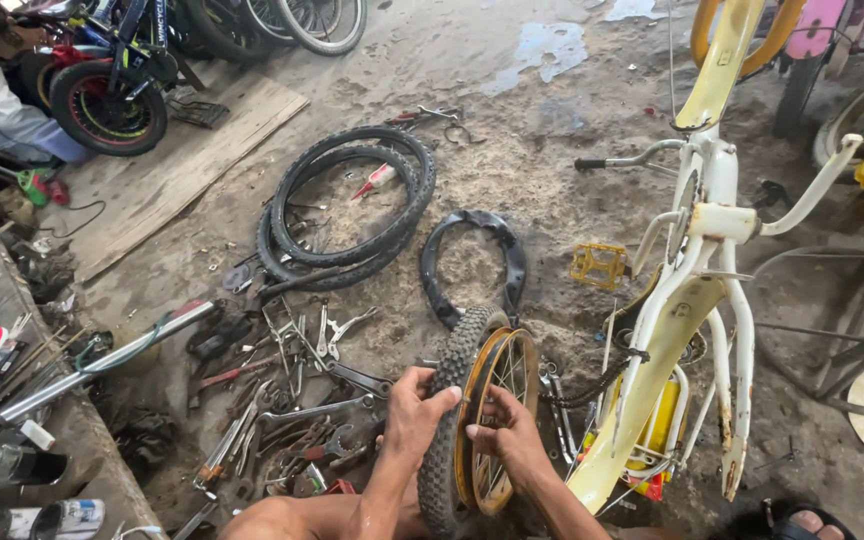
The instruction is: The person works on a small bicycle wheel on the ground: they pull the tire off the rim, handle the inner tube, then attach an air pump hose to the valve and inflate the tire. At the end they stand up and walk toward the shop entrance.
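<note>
Two hands, left hand (414, 408) and right hand (505, 432), fingers clamped on the knobby tyre (449, 420) of an upright orange-rimmed wheel (497, 400); tyre partly seated, near edge apparently still off the rim.

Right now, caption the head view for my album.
Both hands work a knobby tyre onto a small rusty wheel.

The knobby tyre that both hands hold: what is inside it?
Inside the knobby tyre sits a rusty orange rim with thin spokes. The left hand and right hand press on the tyre's edge. The hub and the wheel's lower part are hidden behind the hands.
</note>
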